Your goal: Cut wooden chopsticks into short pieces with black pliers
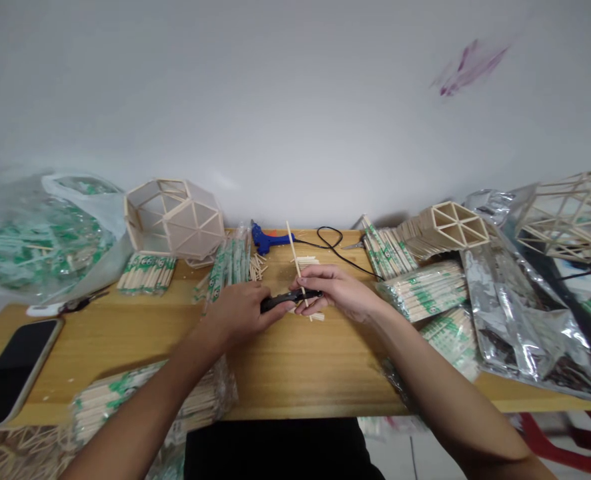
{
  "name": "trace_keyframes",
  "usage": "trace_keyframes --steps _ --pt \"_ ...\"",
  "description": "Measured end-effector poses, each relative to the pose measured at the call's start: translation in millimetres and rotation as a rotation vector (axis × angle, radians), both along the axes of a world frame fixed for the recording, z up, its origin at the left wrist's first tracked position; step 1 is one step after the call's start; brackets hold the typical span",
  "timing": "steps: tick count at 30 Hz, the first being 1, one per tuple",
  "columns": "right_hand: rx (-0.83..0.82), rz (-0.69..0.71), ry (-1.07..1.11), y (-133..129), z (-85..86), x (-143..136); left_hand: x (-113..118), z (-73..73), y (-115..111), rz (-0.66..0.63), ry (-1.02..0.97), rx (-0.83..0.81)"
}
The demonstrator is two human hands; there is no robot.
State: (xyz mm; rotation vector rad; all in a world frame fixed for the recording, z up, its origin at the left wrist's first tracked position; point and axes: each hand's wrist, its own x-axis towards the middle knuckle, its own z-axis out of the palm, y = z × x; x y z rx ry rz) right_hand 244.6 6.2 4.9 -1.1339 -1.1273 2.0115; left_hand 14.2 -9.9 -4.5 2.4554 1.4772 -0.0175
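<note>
Plain grey-white wall (275, 120) fills the upper half of my view, with a purplish smear at upper right. Below it I see a long yellow-brown wooden table (315, 390). At its far left sits a bulging clear plastic bag (40, 247) stuffed with green-and-white wrappers; at the right lies a crumpled silver foil pouch (520, 313). Near the bag stands a many-sided frame of pale wooden sticks (195, 223), with a dark-screened phone (18, 370) lying at the table's left edge. Just left of the pouch I make out a clear-wrapped bundle of pale sticks with green print (428, 293).

Both bare hands meet over the middle of the table. I see the left hand (240, 310) with its fingers closed round the handle of a slim black hand tool (275, 301), thumb laid along it. Opposite, the right hand (340, 291) pinches a single thin pale wooden stick (293, 243) near its lower end, between thumb and fingers. The stick rises from those fingertips, leaning slightly left, and crosses the tool's far end; I cannot tell whether the tool grips it. Beyond the hands lies a blue glue gun (263, 239), a small pile of short stick pieces (258, 268) near it.
</note>
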Motion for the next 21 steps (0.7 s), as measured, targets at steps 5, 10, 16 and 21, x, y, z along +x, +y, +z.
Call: trace_keyframes --steps 5,10,16,21 --pt "-0.026 -0.022 -0.009 1.2 -1.3 0.9 1.7 5.8 -0.9 0.032 0.063 0.002" --pt "0.037 -0.161 0.009 2.8 -3.2 2.1 -1.5 10.6 4.3 0.19 0.084 0.011" --pt "0.079 -0.176 0.107 -0.7 -6.7 -2.2 -16.2 3.3 17.8 0.42 -0.273 0.045" --pt "-0.044 0.013 0.152 -8.1 -7.5 -12.1 -15.3 0.3 14.9 0.534 -0.704 -0.021"
